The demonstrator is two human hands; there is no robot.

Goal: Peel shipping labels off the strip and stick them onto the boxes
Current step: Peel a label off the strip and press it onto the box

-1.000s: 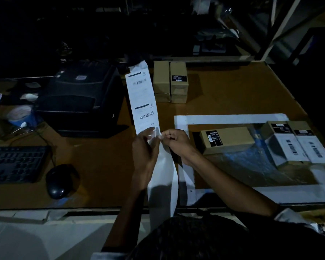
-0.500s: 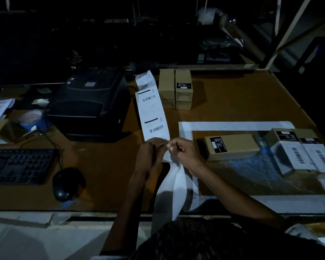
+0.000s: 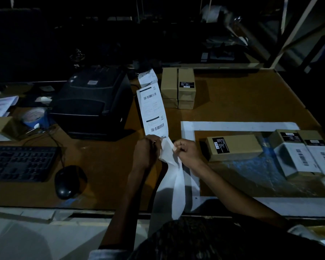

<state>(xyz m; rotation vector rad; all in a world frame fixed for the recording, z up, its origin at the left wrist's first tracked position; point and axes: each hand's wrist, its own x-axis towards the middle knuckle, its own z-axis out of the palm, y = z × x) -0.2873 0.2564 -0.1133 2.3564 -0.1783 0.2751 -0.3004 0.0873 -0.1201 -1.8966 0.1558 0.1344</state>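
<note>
Two hands meet over the middle of the table (image 3: 233,102). The left hand (image 3: 145,152) pinches the label strip (image 3: 154,111) at its near end, fingers curled around the paper's edge. The right hand (image 3: 186,152) pinches a peeled corner of white paper just beside it, thumb and forefinger closed on the flap. Below the two hands, the bare backing (image 3: 174,186) hangs down in a twisted loop toward the table's front edge.

On the strip beyond the hands, two printed labels with barcodes show in full, and a third curls at the far end near the black printer (image 3: 94,102).

Right of the hands, inside a white taped frame (image 3: 233,126), lie three boxes: one plain brown box (image 3: 236,147) with a small black sticker, lying just beside the right hand, and two labelled boxes (image 3: 304,156) side by side, each bearing one white barcode label. Behind the strip stands a stack of four brown boxes (image 3: 178,89), two over two.

To the left lie one keyboard (image 3: 21,163), one mouse (image 3: 68,182) and one roll of blue tape (image 3: 35,118).
</note>
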